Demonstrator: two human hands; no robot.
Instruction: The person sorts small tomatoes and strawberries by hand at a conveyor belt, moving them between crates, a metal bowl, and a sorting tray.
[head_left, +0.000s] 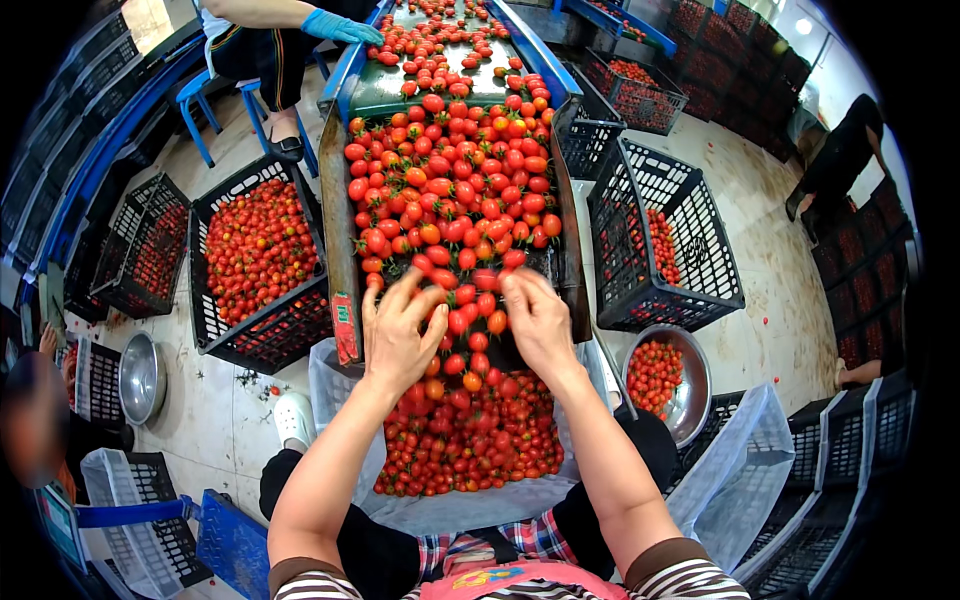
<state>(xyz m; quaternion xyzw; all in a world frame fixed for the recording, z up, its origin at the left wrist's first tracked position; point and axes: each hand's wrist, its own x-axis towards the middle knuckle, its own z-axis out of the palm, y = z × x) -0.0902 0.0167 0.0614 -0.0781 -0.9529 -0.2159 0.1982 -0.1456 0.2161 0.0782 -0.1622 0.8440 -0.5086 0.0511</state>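
Observation:
Cherry tomatoes (450, 180), mostly red with some orange and green stems, cover the lower end of a metal sorting chute (574, 247). At its mouth my left hand (405, 322) lies at the left edge of the stream, fingers spread and touching tomatoes. My right hand (534, 315) is at the right edge, fingers bent and slightly blurred against the fruit; whether it grips one is unclear. Tomatoes pass between the hands and fall into a container lined with a pale translucent sheet (480, 510), which holds a heap of tomatoes (465, 442) between my knees.
Black plastic crates of tomatoes stand left (262, 330) and right (697, 292). A steel bowl of tomatoes (697, 375) sits at right, another bowl (142, 379) at left. A co-worker's blue-gloved hand (341, 28) touches the chute's upper left side. Other people are at both sides.

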